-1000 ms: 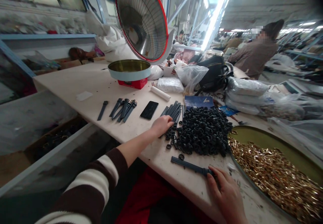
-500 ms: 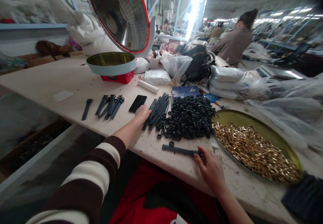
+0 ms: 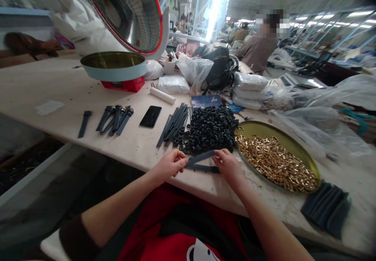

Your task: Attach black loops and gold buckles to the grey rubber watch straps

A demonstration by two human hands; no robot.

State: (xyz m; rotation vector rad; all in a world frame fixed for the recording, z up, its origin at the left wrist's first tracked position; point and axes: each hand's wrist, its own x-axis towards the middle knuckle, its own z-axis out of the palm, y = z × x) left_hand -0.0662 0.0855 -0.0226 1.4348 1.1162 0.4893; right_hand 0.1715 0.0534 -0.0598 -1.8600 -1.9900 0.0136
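Observation:
A dark strap is stretched between my two hands near the table's front edge. My left hand pinches its left end, and my right hand has closed fingers on its right end. Another dark strap lies on the table just below it, its right end partly hidden by my right hand. Behind my hands is a heap of small black loops. Left of the heap lies a bundle of dark strips. To the right, a round tray holds gold-coloured metal buckles.
A phone, a group of straps and a single strap lie to the left. A round tin rests on a red box below a fan. Dark pieces sit at right; a person is in the background.
My left hand has come from the strip bundle to the front edge and now holds a strap end. My right hand has risen slightly and grips the other end. The view has shifted rightward.

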